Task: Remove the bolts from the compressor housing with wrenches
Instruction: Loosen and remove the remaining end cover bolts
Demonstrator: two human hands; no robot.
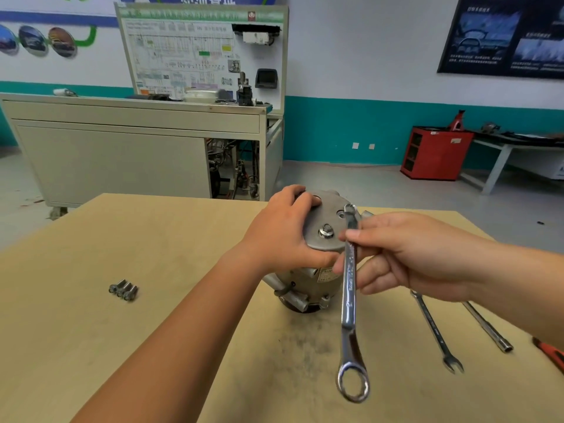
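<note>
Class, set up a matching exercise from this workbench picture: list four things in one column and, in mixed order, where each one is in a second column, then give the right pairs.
Column one:
1. left hand
2. big wrench
3. three loose bolts
4. thin wrench

Column two:
A. lying together on the table, left of the compressor
B. held in the right hand, ring end nearest the camera
C. resting on top of the compressor
D. lying flat on the table, right of the compressor

Pairs: 1-C, 2-B, 3-A, 4-D
</note>
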